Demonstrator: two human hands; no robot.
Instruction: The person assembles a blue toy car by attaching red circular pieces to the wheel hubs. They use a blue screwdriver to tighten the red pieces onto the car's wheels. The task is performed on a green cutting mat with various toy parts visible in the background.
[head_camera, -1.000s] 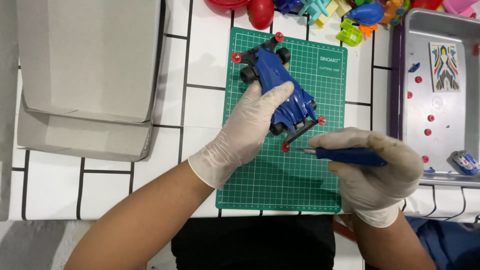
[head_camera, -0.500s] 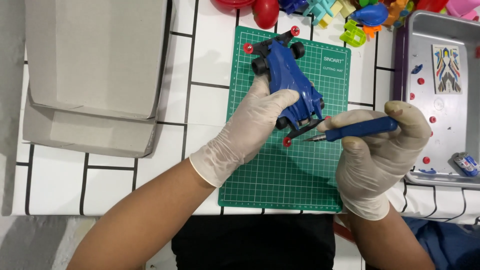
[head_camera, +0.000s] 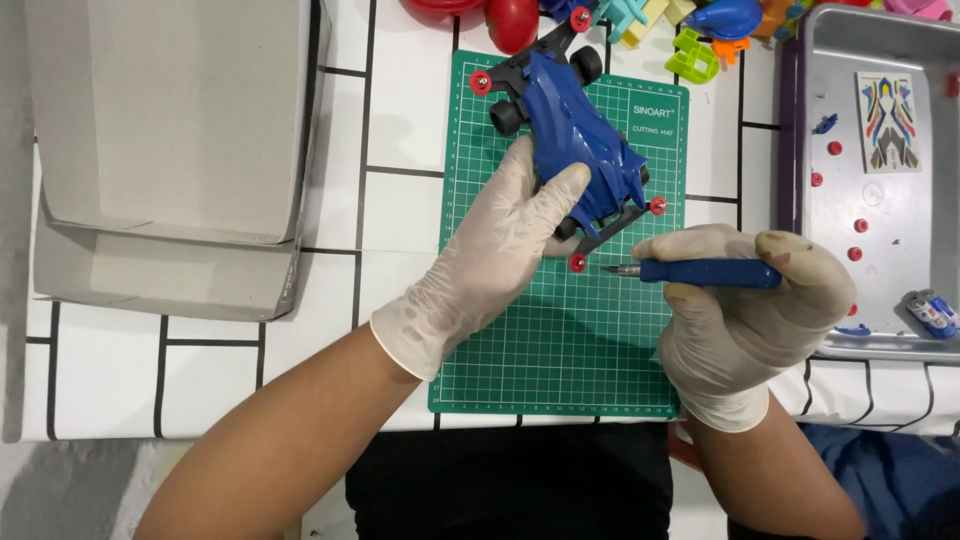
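A blue toy race car (head_camera: 578, 140) with black wheels and red rollers lies on a green cutting mat (head_camera: 560, 340). My left hand (head_camera: 490, 255), in a pale glove, grips the car's side and holds it down. My right hand (head_camera: 745, 310), also gloved, holds a blue-handled screwdriver (head_camera: 700, 272) level. Its metal tip points left at a red roller (head_camera: 577, 263) on the car's near corner, just short of touching it.
An open grey cardboard box (head_camera: 170, 150) fills the left. A metal tray (head_camera: 880, 290) on the right holds a sticker sheet (head_camera: 888, 120), small red parts and a small battery-like piece (head_camera: 930, 312). Colourful plastic toys (head_camera: 700, 30) lie beyond the mat.
The car has been shifted and turned a little farther up the mat under my left hand. My right hand has levelled the screwdriver, its tip now by the near red roller.
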